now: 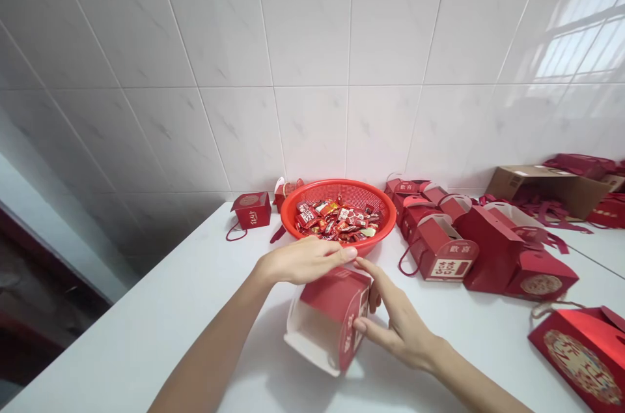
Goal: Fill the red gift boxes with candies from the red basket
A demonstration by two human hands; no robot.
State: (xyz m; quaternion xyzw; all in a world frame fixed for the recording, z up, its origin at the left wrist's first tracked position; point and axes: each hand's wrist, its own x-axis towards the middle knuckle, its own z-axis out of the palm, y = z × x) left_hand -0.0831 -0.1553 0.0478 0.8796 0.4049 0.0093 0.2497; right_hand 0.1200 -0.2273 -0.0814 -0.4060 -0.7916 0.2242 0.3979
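Note:
A red paper candy box [328,299] lies tilted on the table in front of me, its open end with a pale inside turned toward my left. My left hand [303,260] rests over its far upper edge, fingers stretched out together. With thumb and fingers, my right hand [394,323] grips the box's right panel, which bears white characters. The fingertips of both hands nearly meet at the far corner. Just behind them stands a red plastic colander [385,225] holding many wrapped candies [336,221].
Several red boxes [446,256] crowd the right side of the white table [195,322]. A cardboard carton [561,188] sits at the back right. One small red box [252,210] with a cord stands left of the colander. Tiled wall [312,42] borders the back.

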